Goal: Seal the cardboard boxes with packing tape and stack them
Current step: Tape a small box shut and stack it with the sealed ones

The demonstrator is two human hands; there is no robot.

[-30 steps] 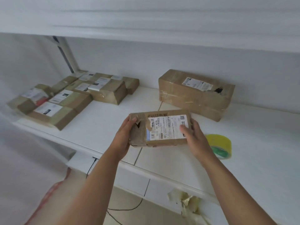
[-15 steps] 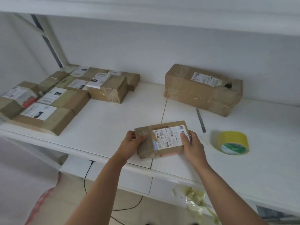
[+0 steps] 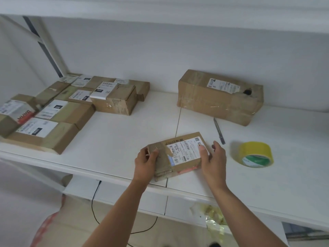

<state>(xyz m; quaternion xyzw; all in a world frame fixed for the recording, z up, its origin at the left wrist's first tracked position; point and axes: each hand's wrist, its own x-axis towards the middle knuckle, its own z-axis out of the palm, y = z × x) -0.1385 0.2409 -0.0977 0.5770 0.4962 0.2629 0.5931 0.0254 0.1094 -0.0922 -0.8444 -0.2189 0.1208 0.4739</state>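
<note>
A small flat cardboard box (image 3: 179, 154) with a white shipping label rests on the white shelf (image 3: 114, 138) near its front edge. My left hand (image 3: 146, 162) grips the box's left end, thumb on top. My right hand (image 3: 213, 161) holds the right end, thumb pressed on the label. A yellow roll of packing tape (image 3: 255, 154) lies just right of my right hand. A larger cardboard box (image 3: 220, 97) stands against the back wall. Several sealed boxes (image 3: 69, 107) are grouped at the left.
A grey utility knife (image 3: 219, 131) lies between the large box and the tape roll. Crumpled used tape (image 3: 211, 216) hangs below the shelf's front edge. A black cable (image 3: 94, 202) runs down under the shelf. Another shelf overhangs above.
The small box has come down from mid-air onto the shelf near the front edge, both hands still on its ends. The view has shifted, showing the knife and more of the tape.
</note>
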